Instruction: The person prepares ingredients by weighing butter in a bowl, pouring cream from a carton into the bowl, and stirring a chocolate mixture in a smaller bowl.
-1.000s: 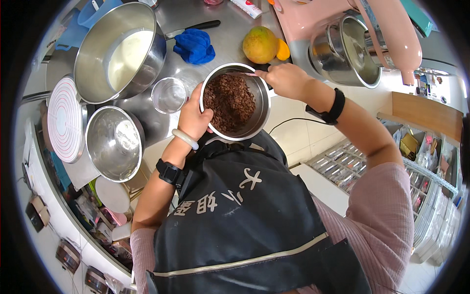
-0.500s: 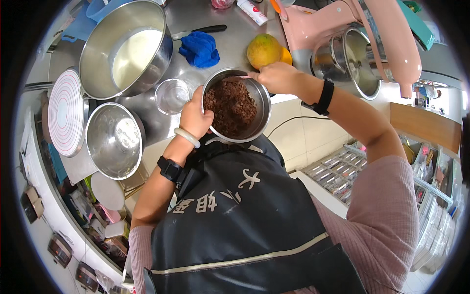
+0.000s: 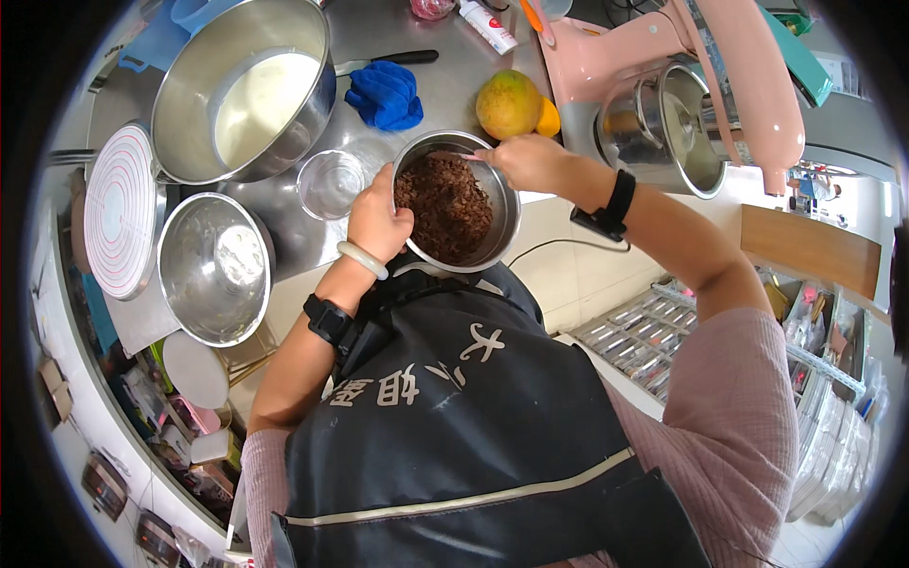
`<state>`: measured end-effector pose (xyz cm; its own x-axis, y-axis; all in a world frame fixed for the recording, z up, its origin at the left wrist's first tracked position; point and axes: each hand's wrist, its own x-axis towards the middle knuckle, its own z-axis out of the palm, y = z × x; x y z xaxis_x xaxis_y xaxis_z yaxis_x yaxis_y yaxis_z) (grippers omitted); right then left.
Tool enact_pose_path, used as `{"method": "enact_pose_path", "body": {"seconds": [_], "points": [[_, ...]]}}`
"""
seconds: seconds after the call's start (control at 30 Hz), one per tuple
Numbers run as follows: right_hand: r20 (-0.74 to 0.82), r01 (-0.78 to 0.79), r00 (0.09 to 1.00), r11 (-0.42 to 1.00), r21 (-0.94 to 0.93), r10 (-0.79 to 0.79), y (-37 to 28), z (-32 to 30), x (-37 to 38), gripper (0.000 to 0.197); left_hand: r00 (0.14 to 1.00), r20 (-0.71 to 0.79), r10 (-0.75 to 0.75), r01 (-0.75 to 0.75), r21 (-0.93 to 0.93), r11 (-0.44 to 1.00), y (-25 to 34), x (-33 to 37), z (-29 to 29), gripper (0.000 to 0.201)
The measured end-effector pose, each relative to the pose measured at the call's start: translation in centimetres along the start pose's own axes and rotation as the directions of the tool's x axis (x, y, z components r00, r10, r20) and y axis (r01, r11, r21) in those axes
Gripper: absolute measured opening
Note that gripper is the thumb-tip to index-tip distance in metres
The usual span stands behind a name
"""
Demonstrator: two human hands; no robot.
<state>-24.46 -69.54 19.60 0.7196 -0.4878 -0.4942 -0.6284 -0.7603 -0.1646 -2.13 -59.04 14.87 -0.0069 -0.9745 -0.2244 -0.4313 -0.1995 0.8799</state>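
Observation:
My left hand grips the left side of a metal bowl, thumb pressed near its rim. Inside lies a dark brown, crumbly mixture. With closed fingers, my right hand holds a pinkish-handled spatula at the bowl's far right rim. Its blade reaches into the bowl and is partly lost against the brown mixture. The bowl is tilted a little toward me, at the near edge of a steel worktop.
Left of the bowl stand a clear cup, a large pot with pale liquid, and a steel bowl. Beyond are a blue cloth, a knife and a yellow-green round fruit. A pink stand mixer is at right.
My right hand has shifted slightly with the spatula along the bowl's far rim. The brown mixture looks a little more spread out. My left hand keeps its hold on the bowl.

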Motion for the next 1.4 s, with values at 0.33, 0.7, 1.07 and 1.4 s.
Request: {"method": "enact_pose_path", "body": {"seconds": [0.33, 0.7, 1.07, 1.4], "points": [[-0.097, -0.182, 0.977, 0.980, 0.083, 0.190, -2.1, -0.4, -2.1, 0.036, 0.986, -0.096, 0.137, -0.101, 0.317, 0.943, -0.1, 0.2, 0.3, 0.053], [0.019, 0.072, 0.997, 0.987, -0.142, -0.070, 0.2, -2.0, 1.2, 0.033, 0.958, -0.137, 0.250, -0.208, 0.264, 0.942, -1.4, 0.5, 0.3, 0.053], [-0.158, -0.125, 0.980, 0.992, -0.004, 0.123, -5.4, 0.3, -3.2, 0.051, 0.978, -0.163, 0.130, -0.097, 0.198, 0.975, -2.0, 0.1, 0.1, 0.051], [-0.484, -0.022, 0.872, 0.994, 0.110, 0.072, -4.9, -0.4, -0.9, 0.033, 0.979, -0.174, 0.104, -0.071, 0.185, 0.980, -3.2, -0.8, 0.3, 0.050]]}}
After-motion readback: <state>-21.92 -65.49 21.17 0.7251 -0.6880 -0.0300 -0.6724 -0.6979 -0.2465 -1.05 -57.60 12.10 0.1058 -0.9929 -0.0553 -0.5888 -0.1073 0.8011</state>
